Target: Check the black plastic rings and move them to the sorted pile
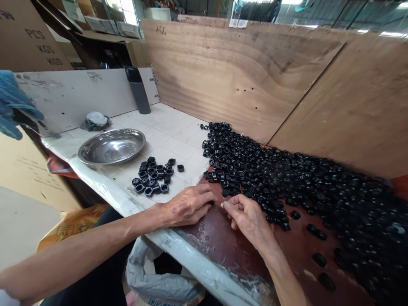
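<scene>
1. Left hand (192, 205): laid low over the reddish-brown surface (219, 248), fingers curled down over something dark, mostly hidden; cannot tell grasping from mere touching.
2. Right hand (247, 214): thumb and forefinger set close in a pinch, pale speck at the tip; cannot tell fingernail from held scrap, nor confirm any piece in the grip.
3. Find the small black plastic rings (148, 192) in two places: a big heap (264, 170) along the plywood panel (239, 72), and a small cluster on the white tabletop (181, 146), between steel bowl (111, 160) and left hand.
4. For neat handling, keep both sets of fingertips near each other and close to the surface; pinch lightly, one ring at a time.
5. Keep heap and cluster well apart; mind the near table edge (197, 260), with an open sack (143, 276) below, perhaps a likely spot for losing pieces.
6. Read on the cardboard box (35, 42): "PCS", "KGS", "KGS".
7. Note handwriting on the plywood panel, perhaps "小GG"; tiny, unreadable print on the paper labels (238, 23); a recycling symbol on the orange bag (72, 227); cut-off blue print on the sack.
</scene>
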The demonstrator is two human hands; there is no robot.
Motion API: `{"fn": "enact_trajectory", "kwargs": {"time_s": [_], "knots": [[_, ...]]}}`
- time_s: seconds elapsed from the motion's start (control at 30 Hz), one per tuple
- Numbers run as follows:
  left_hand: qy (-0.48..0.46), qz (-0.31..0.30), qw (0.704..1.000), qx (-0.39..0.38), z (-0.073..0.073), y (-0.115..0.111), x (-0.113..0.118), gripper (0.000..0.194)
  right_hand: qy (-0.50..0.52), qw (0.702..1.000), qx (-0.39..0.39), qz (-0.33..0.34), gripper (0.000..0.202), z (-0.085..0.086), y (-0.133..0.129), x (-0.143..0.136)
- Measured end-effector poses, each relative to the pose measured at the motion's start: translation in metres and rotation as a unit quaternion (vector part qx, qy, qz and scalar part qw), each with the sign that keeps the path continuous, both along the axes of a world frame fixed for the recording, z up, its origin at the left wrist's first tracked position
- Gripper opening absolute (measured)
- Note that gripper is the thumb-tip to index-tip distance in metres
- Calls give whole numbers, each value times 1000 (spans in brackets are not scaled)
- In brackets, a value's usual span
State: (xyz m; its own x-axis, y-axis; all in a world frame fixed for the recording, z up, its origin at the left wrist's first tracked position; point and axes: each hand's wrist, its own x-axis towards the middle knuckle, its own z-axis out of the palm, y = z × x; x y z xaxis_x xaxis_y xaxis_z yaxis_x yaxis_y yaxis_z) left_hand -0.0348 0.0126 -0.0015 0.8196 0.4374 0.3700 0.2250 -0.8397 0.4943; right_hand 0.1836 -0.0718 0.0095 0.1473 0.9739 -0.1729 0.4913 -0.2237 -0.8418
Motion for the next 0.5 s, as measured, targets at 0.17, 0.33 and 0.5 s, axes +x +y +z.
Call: {"fn": "enact_trajectory", "kwargs": {"time_s": [0.17,0.33,0.5], "knots": [[141,142,968,151,10,10,-30,11,-227,970,64,-57,10,-7,1,19],[100,156,973,137,3,3,16,10,-287,953,83,-44,11,-16,4,20],[82,151,982,76,-8,-2,30,9,-316,943,102,-9,15,-20,5,15]]}}
